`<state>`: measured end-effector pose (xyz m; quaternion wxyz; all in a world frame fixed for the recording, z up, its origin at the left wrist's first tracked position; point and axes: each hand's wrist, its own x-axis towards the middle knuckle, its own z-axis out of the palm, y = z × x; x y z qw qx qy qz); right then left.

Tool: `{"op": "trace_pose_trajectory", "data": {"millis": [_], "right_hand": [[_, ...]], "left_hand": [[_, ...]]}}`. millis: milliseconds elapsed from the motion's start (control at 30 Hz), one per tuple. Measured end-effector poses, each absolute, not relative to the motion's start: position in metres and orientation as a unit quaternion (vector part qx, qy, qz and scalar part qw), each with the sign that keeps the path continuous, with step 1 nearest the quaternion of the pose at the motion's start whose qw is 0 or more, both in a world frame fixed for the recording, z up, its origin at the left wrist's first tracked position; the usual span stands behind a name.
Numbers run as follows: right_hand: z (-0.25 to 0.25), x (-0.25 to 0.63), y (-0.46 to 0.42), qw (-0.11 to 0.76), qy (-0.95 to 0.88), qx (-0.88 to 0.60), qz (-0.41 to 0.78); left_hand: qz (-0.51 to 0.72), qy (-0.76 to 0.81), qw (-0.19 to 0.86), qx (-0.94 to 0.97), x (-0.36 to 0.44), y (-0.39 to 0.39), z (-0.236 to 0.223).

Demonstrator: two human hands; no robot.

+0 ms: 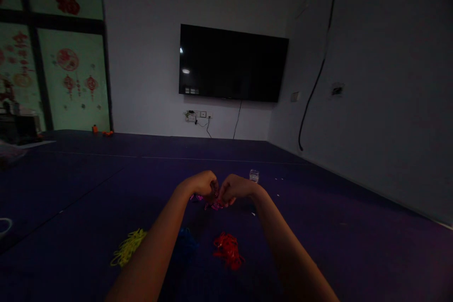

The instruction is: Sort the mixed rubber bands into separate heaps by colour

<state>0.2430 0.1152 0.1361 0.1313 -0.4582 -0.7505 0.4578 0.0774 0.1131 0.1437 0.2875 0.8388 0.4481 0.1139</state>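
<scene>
- Pink string (214, 205) lies in a small tangle on the purple floor (339, 226), right at the fingertips of both hands; a smaller pink bit (197, 197) lies just beside it, to the left.
- The left hand (204, 184) bends in over the tangle, its fingers curled and narrow; dim light hides whether they pinch a strand.
- The right hand (234, 188) comes in from the other side, almost touching the left, its fingers bunched low at the pink; I cannot tell what, if anything, they grip.
- The step in hand looks like close finger work on the pink string; the next move probably calls for a fine pinch and a clear view of single strands.
- Nearer the body lie yellow string (129, 247), partly behind the left forearm, dark blue string (186, 241) and red string (229, 251), each in its own heap.
- A clear container (254, 175) stands just beyond the right wrist, near white scraps (278, 195).
- Nothing seems to block the hands; poor light and their own shadow are the likely hindrance.
</scene>
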Motion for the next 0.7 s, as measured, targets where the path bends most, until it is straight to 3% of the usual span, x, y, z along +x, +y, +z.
{"op": "trace_pose_trajectory", "data": {"millis": [233, 333, 567, 700], "right_hand": [[0.122, 0.226, 0.106, -0.128, -0.721, -0.490, 0.473], [0.120, 0.219, 0.103, -0.181, -0.712, -0.492, 0.468], [0.119, 0.222, 0.106, -0.167, -0.738, -0.484, 0.440], [0.111, 0.225, 0.118, -0.053, -0.771, -0.512, 0.374]], "left_hand": [[0.045, 0.477, 0.244, 0.843, 0.075, 0.125, 0.129], [0.014, 0.478, 0.236, 0.846, 0.075, 0.128, 0.123], [-0.073, 0.477, 0.216, 0.849, 0.077, 0.128, 0.116], [-0.108, 0.508, 0.168, 0.838, 0.077, 0.128, 0.115]]}}
